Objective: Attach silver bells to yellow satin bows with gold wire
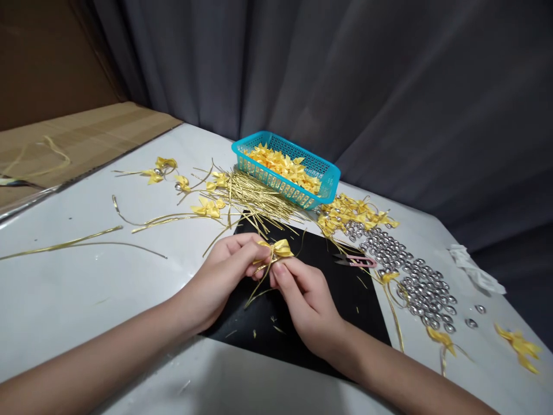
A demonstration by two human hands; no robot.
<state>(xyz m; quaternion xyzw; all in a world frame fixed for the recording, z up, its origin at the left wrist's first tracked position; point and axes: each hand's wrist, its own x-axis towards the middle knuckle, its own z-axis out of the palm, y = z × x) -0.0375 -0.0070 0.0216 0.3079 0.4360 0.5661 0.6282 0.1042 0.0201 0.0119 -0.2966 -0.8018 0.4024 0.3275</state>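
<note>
1. Holding a yellow bow [284, 248] with trailing gold cord [254, 295] above a black mat [259, 337].
2. Pinching the bow's left side with the left hand [222, 271], fingers curled closed; gripping just beneath its right side with the right hand [309, 297], thumb against forefinger.
3. Showing pink-handled snips [362, 261] lying at the mat's far right corner, near scattered silvery beads [425, 285].
4. Revealing, beyond the hands, a heap of gold cords [263, 199] beside a teal basket [330, 183] containing yellow bows.
5. Displaying a white table [43, 305] beneath everything, dark curtain [389, 104] hanging behind.
</note>
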